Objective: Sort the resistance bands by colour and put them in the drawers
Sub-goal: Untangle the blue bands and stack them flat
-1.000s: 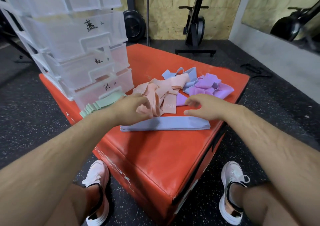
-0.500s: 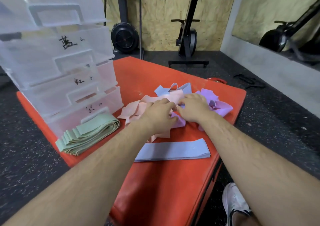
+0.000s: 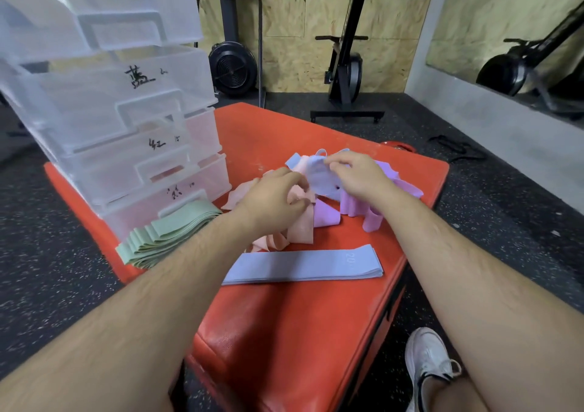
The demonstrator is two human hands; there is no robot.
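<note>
A mixed heap of bands lies on the red padded box (image 3: 284, 332): pink bands (image 3: 297, 228) and purple bands (image 3: 373, 212). Above the heap my right hand (image 3: 357, 174) pinches a crumpled blue band (image 3: 319, 176), lifted off the pile. My left hand (image 3: 275, 200) has its fingers curled on the pink bands beside it. A flat pile of blue bands (image 3: 303, 264) lies nearer me. A folded stack of green bands (image 3: 167, 234) sits before the clear drawer unit (image 3: 126, 127), whose drawers carry handwritten labels.
The drawer unit stands on the box's left side, with its drawers pulled out stepwise. Black speckled floor surrounds the box. Exercise machines (image 3: 344, 64) stand by the wooden back wall. My white shoe (image 3: 426, 361) is at the lower right.
Both hands moved away from the flat blue pile into the heap. My right hand has picked a blue band up out of it. The camera tilted upward.
</note>
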